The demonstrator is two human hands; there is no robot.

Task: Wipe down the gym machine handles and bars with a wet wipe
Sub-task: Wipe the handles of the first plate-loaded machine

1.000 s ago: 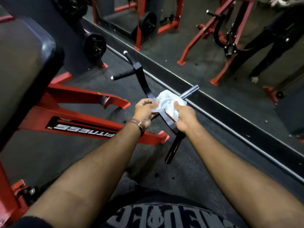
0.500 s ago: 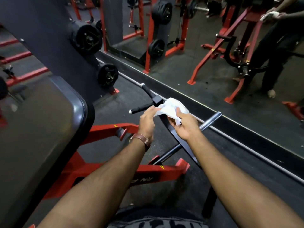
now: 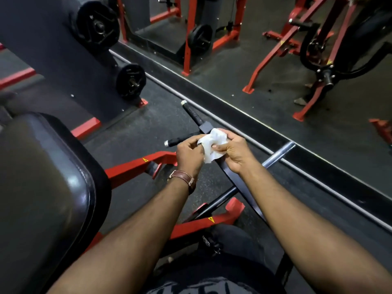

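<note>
Head view: two hands, one wet wipe (image 3: 213,143), bunched between them over the flat black bar (image 3: 239,183) of the machine arm. Left hand (image 3: 189,154) has fingers curled, pinching the wipe's left edge; brown watch strap (image 3: 184,179) on that wrist. Right hand (image 3: 234,151) pinches the wipe from the right, thumb on top, fingers wrapped round its far side. Wipe sits just below the junction where two black grip handles branch off: one (image 3: 192,112) runs up and away, one (image 3: 176,142) sticks out left, its inner end hidden behind the left hand. One chrome peg (image 3: 277,154) crosses under the bar, its end pointing right toward the mirror base. Two weight plates (image 3: 96,24) (image 3: 130,81) on the dark wall upper left, on this side of the mirror. Black padded seat (image 3: 42,187) fills the left side, edge close to the left forearm. Red frame (image 3: 135,168) under the hands. Open rubber floor (image 3: 148,124) left of the handles; on the right the mirror's bottom rail (image 3: 318,166) runs diagonally, near the peg tip.
</note>
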